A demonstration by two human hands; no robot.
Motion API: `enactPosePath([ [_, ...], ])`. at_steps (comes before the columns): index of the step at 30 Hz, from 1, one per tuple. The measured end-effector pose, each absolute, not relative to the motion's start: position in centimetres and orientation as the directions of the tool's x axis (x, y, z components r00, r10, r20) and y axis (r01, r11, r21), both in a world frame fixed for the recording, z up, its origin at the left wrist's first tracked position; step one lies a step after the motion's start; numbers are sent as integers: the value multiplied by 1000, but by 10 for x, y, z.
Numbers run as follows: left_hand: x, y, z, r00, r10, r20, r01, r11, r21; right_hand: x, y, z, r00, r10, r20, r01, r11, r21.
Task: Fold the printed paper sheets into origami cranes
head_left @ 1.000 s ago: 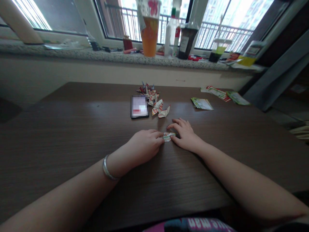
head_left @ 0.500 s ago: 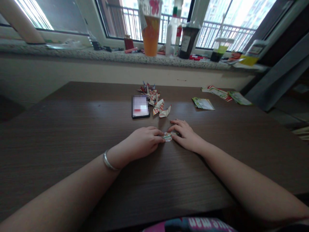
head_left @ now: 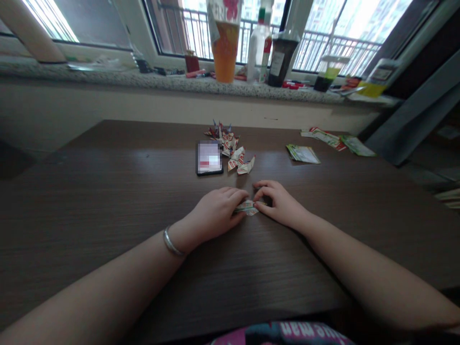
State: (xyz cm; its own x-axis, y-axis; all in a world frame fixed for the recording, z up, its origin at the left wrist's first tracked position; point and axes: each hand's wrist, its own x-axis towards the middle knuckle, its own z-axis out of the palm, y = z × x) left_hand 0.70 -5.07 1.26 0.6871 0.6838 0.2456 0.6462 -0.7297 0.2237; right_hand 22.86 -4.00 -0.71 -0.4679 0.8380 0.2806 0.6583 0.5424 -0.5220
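Observation:
A small folded piece of printed paper [head_left: 247,207], whitish with green and red marks, lies between my hands on the brown table [head_left: 161,287]. My left hand [head_left: 221,210] has its thumb and fingers around the paper's left part. On the right part, my right hand [head_left: 278,203] pinches the paper between thumb and forefinger, its other fingers curled beyond. Parts of the paper are hidden under the fingers. Just past my hands are several folded paper pieces [head_left: 237,158] with pointed ends, beside a phone [head_left: 209,158] with a blurred screen.
Flat printed papers [head_left: 303,154] lie in a stack at the right, with more printed strips [head_left: 327,138] behind. Along the windowsill [head_left: 172,82] stand a tall cup of orange drink [head_left: 225,52], a clear bottle [head_left: 255,50] and a dark cup [head_left: 282,60].
My left hand has shifted slightly right, its thumb and fingers now further over the paper. My right fingers have curled more into a pinch. The paper has moved slightly toward me.

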Motion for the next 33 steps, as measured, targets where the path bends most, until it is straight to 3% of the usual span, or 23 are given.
enactPosePath([
  [9,7,-48,10,658,700,279,637,-714,289,224,-46,7,-489,808,328,584,583,-565],
  [15,9,-48,10,617,730,293,630,-682,372,222,-51,15,-420,867,270,608,489,-625],
  [22,8,-48,10,639,703,311,608,-710,355,222,-52,17,-497,811,308,592,577,-562],
  [27,9,-47,11,653,680,334,587,-733,344,221,-52,16,-469,849,243,624,513,-590],
  [29,9,-47,12,657,674,339,581,-739,341,221,-53,17,-467,855,225,664,507,-550],
  [33,8,-45,11,657,666,354,581,-746,325,221,-53,18,-510,814,278,734,580,-354],
])
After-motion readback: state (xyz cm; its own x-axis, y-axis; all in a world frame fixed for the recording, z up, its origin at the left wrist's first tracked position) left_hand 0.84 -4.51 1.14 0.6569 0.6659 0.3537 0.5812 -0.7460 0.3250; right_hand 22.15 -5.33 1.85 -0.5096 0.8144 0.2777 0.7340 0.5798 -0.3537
